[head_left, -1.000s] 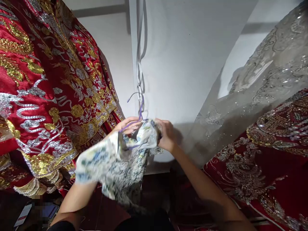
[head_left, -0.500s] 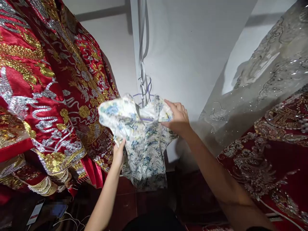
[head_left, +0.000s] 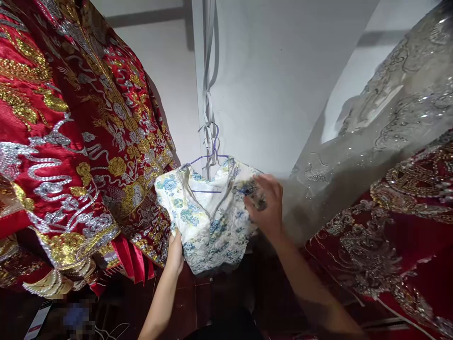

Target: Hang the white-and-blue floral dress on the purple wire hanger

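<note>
Clamping the left edge of the floral garment (head_left: 193, 231) below its shoulder, thumb in front, the left hand (head_left: 176, 255) has a firm grip. The right hand (head_left: 272, 211) keeps thumb and fingers apart at the opposite shoulder; whether they touch cloth is hard to tell. The garment hangs on a purple hanger (head_left: 214, 150), its crossbar showing inside the neckline, before a white wall (head_left: 269, 94). An embroidered red robe (head_left: 116, 137) hangs leftward.

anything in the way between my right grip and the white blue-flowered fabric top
Nothing visible: the right grip overlaps the sleeve side of the white, blue-flowered fabric top, though contact is unclear.
</note>
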The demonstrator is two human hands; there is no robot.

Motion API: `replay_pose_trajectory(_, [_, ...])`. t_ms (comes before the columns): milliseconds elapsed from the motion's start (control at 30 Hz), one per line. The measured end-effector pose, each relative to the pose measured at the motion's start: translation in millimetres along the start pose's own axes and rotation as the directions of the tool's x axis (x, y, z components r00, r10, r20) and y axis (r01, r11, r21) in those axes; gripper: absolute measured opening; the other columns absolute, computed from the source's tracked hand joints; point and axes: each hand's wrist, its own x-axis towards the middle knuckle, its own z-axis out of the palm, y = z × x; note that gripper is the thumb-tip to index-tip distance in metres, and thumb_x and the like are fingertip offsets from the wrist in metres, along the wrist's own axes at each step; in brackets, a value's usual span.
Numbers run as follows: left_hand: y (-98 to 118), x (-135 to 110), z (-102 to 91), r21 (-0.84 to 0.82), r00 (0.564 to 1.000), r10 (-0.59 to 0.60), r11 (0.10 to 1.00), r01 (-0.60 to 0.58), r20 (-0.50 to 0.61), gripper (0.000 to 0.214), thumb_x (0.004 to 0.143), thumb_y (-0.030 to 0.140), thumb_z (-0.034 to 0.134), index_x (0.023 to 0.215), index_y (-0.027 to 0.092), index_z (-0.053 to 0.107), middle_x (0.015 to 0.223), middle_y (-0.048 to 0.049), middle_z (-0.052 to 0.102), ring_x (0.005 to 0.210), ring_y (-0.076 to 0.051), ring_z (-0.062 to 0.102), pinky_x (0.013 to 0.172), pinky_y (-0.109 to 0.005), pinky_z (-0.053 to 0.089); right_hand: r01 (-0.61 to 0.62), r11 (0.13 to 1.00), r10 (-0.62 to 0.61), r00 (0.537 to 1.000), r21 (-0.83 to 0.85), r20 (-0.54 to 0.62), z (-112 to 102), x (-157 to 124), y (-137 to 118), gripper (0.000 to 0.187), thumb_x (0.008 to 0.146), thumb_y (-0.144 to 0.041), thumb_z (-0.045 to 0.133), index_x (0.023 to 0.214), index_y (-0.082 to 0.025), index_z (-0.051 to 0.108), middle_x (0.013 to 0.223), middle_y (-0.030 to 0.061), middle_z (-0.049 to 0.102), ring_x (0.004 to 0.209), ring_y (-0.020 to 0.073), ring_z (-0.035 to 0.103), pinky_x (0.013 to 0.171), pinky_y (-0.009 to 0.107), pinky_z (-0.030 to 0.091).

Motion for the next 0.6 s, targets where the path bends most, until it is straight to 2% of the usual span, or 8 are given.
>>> replay_pose_trajectory(67, [-1.5, -3.8, -0.7, -0.027, 0.998, -0.066, 0.997, 0.066, 0.001, 0.055, 0.088, 0.047, 0.066, 0.138, 0.028, 0.052, 0.136, -0.0082, 0.064, 0.126, -0.026, 0.061, 0.107, -0.042, 0.049, -0.213, 0.951, 0.218, 0.976, 0.225, 0.007, 19.5, -30.0, -7.2, 0.025, 0.091, -0.041, 0.054, 0.109, -0.025, 0.061, 0.109, 0.0108, 0.063, 0.109, 0.0316, 0.058, 0.093, 0.046, 0.046])
replay_pose_trajectory(133, [-1.6, -9.8, 3.4, -0.053, 0.990, -0.128, 0.990, 0.131, 0.065, 0.054, 0.088, 0.047, 0.066, 0.136, 0.025, 0.055, 0.130, -0.0090, 0.068, 0.121, -0.026, 0.064, 0.104, -0.042, 0.052, -0.473, 0.814, 0.372, 0.871, 0.337, 0.322, 45.4, -57.8, -14.6, 0.030, 0.095, -0.050, 0.047, 0.090, -0.024, 0.060, 0.083, 0.0073, 0.064, 0.081, 0.0265, 0.062, 0.075, 0.041, 0.049])
replay_pose_trajectory(200, [-0.2, -17.2, 10.0, -0.063, 0.965, -0.178, 0.979, 0.193, 0.195, 0.052, 0.087, 0.047, 0.065, 0.132, 0.021, 0.059, 0.122, -0.0104, 0.072, 0.115, -0.027, 0.068, 0.101, -0.043, 0.054, -0.639, 0.688, 0.363, 0.714, 0.344, 0.599, 69.9, -77.8, -21.1, 0.037, 0.096, -0.057, 0.043, 0.085, -0.024, 0.056, 0.077, 0.0050, 0.063, 0.070, 0.0229, 0.060, 0.066, 0.037, 0.047])
replay_pose_trajectory(267, [2.3, -24.5, 15.4, -0.059, 0.927, -0.207, 0.970, 0.236, 0.312, 0.051, 0.086, 0.047, 0.066, 0.127, 0.017, 0.063, 0.114, -0.0121, 0.074, 0.110, -0.029, 0.070, 0.099, -0.044, 0.055, -0.693, 0.632, 0.325, 0.643, 0.346, 0.693, 86.0, -86.6, -26.6, 0.040, 0.095, -0.061, 0.043, 0.084, -0.024, 0.054, 0.075, 0.0030, 0.061, 0.066, 0.0203, 0.057, 0.062, 0.033, 0.045])
replay_pose_trajectory(433, [9.3, -31.2, 11.3, -0.014, 0.911, -0.204, 0.974, 0.224, 0.358, 0.052, 0.082, 0.046, 0.069, 0.125, 0.017, 0.064, 0.115, -0.0141, 0.073, 0.118, -0.034, 0.065, 0.104, -0.048, 0.051, -0.648, 0.626, 0.225, 0.683, 0.434, 0.695, 82.1, -75.0, -36.6, 0.035, 0.094, -0.054, 0.048, 0.078, -0.023, 0.052, 0.067, -0.0009, 0.051, 0.063, 0.0169, 0.050, 0.062, 0.029, 0.041])
replay_pose_trajectory(533, [8.4, -29.8, 5.1, 0.062, 0.997, -0.028, 0.998, 0.023, 0.073, 0.060, 0.082, 0.049, 0.069, 0.132, 0.020, 0.054, 0.136, -0.0146, 0.060, 0.135, -0.034, 0.050, 0.114, -0.049, 0.040, -0.659, 0.600, 0.244, 0.692, 0.455, 0.680, 69.1, -70.7, -39.3, 0.033, 0.092, -0.050, 0.054, 0.073, -0.022, 0.056, 0.063, -0.0010, 0.049, 0.060, 0.0161, 0.047, 0.060, 0.029, 0.039])
replay_pose_trajectory(567, [5.9, -30.8, 5.0, 0.132, 0.989, 0.135, 0.983, -0.125, -0.067, 0.065, 0.081, 0.047, 0.071, 0.137, 0.021, 0.048, 0.144, -0.0141, 0.052, 0.140, -0.033, 0.043, 0.118, -0.048, 0.035, -0.688, 0.565, 0.282, 0.680, 0.456, 0.677, 65.6, -71.4, -39.4, 0.034, 0.090, -0.050, 0.056, 0.071, -0.022, 0.057, 0.061, -0.0011, 0.049, 0.058, 0.0155, 0.046, 0.058, 0.029, 0.038])
replay_pose_trajectory(600, [2.2, -33.1, 6.6, 0.233, 0.926, 0.335, 0.927, -0.293, -0.171, 0.071, 0.080, 0.045, 0.073, 0.140, 0.024, 0.041, 0.150, -0.0136, 0.044, 0.144, -0.032, 0.037, 0.120, -0.048, 0.030, -0.720, 0.521, 0.322, 0.663, 0.458, 0.676, 62.9, -72.7, -39.1, 0.034, 0.089, -0.050, 0.058, 0.069, -0.022, 0.057, 0.059, -0.0014, 0.048, 0.056, 0.0148, 0.045, 0.055, 0.028, 0.037])
